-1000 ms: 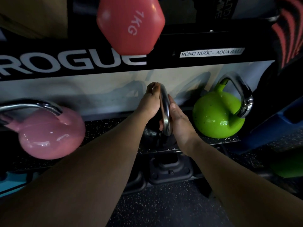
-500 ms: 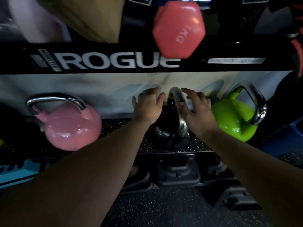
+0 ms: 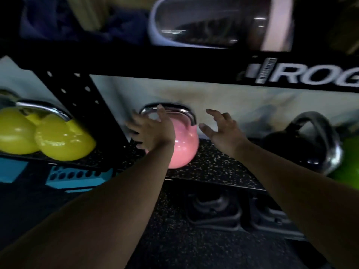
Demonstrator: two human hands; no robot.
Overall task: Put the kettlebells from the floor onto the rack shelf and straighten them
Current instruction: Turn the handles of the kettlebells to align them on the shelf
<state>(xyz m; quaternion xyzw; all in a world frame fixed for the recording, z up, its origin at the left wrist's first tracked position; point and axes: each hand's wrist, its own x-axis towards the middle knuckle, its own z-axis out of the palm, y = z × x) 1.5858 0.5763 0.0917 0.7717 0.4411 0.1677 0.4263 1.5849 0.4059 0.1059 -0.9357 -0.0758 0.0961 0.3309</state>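
A pink kettlebell [image 3: 183,147] with a chrome handle stands on the speckled rack shelf [image 3: 215,167]. My left hand [image 3: 150,130] is spread in front of its left side, fingertips at the handle, not closed on it. Just right of the pink bell, my right hand [image 3: 221,128] hovers with fingers apart and holds nothing. A black kettlebell [image 3: 303,144] with a chrome handle stands further right on the same shelf. At the right edge a green kettlebell [image 3: 347,164] shows in part.
Two yellow kettlebells [image 3: 62,140] sit on the shelf section to the left, behind a black perforated upright [image 3: 85,105]. A black beam with white lettering [image 3: 213,65] runs overhead. Dark weights [image 3: 213,208] lie under the shelf on the speckled floor. Blue blocks [image 3: 77,176] lie low at left.
Both hands have let go of the black kettlebell and moved left to the pink one. The view has swung left, so the yellow kettlebells now show.
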